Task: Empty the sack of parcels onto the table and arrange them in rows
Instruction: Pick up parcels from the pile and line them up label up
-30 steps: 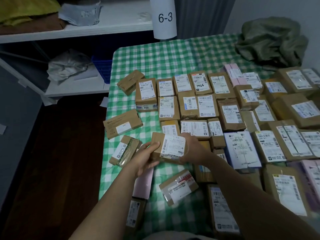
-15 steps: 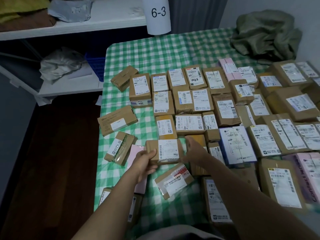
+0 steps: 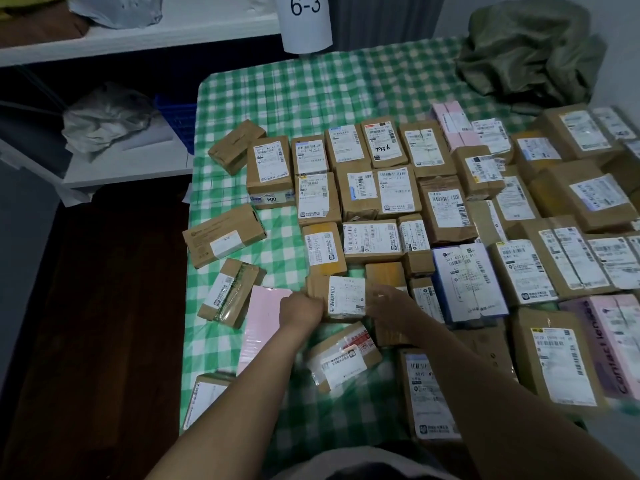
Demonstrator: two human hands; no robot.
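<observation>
Since one second ago: parcel (image 3: 341,299) lowered from mid-air onto surface (image 3: 311,95). It now lies flat, label up, just below yellow-taped box (image 3: 323,249). View also shifted slightly.

Sack (image 3: 530,53): crumpled at far right corner, looks emptied.

Rows (image 3: 381,188): fill middle and right. Loose boxes (image 3: 223,235) remain at left and near edge.

Parcel: small taped carton, judged light and stiff, tape likely slick. Best held by its two short ends.

Left grip (image 3: 301,311): fingers curled against parcel's left end, holding it.

Right grip (image 3: 388,303): at right end, blurred; cannot tell whether it holds.
</observation>
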